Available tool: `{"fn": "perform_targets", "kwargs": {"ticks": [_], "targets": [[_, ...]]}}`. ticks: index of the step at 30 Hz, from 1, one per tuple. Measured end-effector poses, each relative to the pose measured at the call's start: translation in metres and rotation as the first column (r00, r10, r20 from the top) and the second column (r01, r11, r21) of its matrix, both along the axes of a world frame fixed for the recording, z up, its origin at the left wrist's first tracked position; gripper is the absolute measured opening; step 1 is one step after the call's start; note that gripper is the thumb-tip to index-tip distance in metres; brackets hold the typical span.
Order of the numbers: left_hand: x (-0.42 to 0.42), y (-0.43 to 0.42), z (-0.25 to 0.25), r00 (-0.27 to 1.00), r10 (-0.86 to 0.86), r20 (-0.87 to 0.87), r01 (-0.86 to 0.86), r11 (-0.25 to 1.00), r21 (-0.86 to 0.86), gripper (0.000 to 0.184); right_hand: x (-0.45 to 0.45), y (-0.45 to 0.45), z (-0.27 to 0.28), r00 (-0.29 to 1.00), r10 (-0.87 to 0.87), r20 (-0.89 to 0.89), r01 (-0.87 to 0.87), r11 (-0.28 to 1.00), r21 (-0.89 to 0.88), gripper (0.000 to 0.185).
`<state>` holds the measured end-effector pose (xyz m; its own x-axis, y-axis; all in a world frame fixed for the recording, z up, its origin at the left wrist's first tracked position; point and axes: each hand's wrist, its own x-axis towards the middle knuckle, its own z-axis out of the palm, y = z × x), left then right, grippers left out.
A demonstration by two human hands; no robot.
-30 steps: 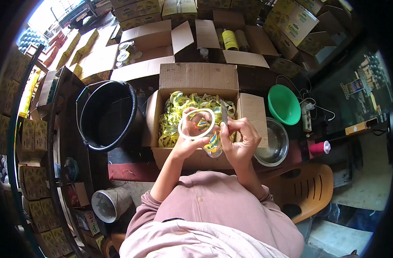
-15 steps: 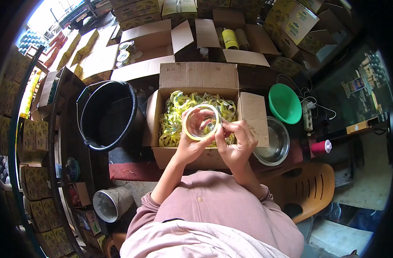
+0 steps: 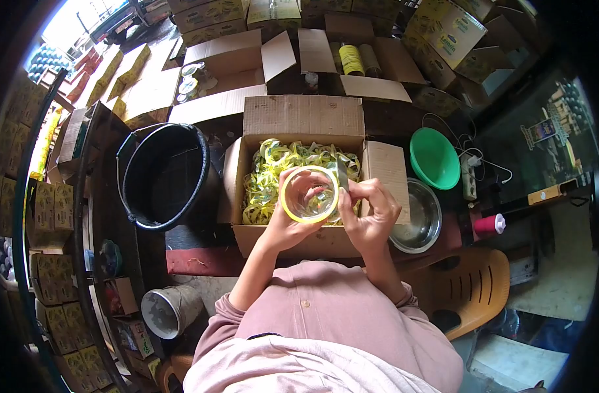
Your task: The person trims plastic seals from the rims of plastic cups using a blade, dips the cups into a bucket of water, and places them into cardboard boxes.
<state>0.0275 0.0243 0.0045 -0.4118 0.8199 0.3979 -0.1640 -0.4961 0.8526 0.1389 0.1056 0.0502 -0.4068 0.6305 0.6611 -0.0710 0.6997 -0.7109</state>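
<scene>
A clear round container with a yellow rim (image 3: 286, 196) faces up over the open cardboard box (image 3: 303, 115). My left hand (image 3: 284, 226) is wrapped round its left side and underside. My right hand (image 3: 370, 213) pinches a flat grey blade-like strip (image 3: 342, 173) between thumb and fingers, upright beside the container's right edge. Crumpled yellow and clear plastic strips (image 3: 267, 157) fill the box behind both hands.
Left of the box stands a black bucket (image 3: 163, 177). To the right are a green bowl (image 3: 434, 158), a metal bowl (image 3: 425, 216), a thread spool (image 3: 488, 225) and a power strip (image 3: 469, 183). An orange chair (image 3: 476, 288) is at lower right; open cartons (image 3: 217, 105) lie behind.
The container has turned so its opening faces up toward the camera, and its printed side no longer shows. My right hand moved down, then back up, with the strip at the rim.
</scene>
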Motion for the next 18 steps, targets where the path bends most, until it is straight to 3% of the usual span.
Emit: {"fn": "perform_targets", "kwargs": {"ticks": [4,10,18], "targets": [[-0.001,0.002,0.001,1.000,0.001,0.018,-0.002,1.000,0.015,0.074,0.004,-0.005,0.002,1.000,0.015,-0.013,-0.016,0.998,-0.059,0.010],[-0.003,0.001,0.001,0.999,0.023,0.024,-0.023,1.000,-0.005,0.073,0.006,-0.016,-0.002,1.000,-0.019,0.017,0.019,1.000,-0.014,0.009],[-0.004,0.000,-0.007,0.997,0.022,-0.073,-0.026,0.999,-0.044,0.085,0.000,-0.009,-0.001,0.993,-0.113,0.038,0.105,0.978,0.179,0.018]]}}
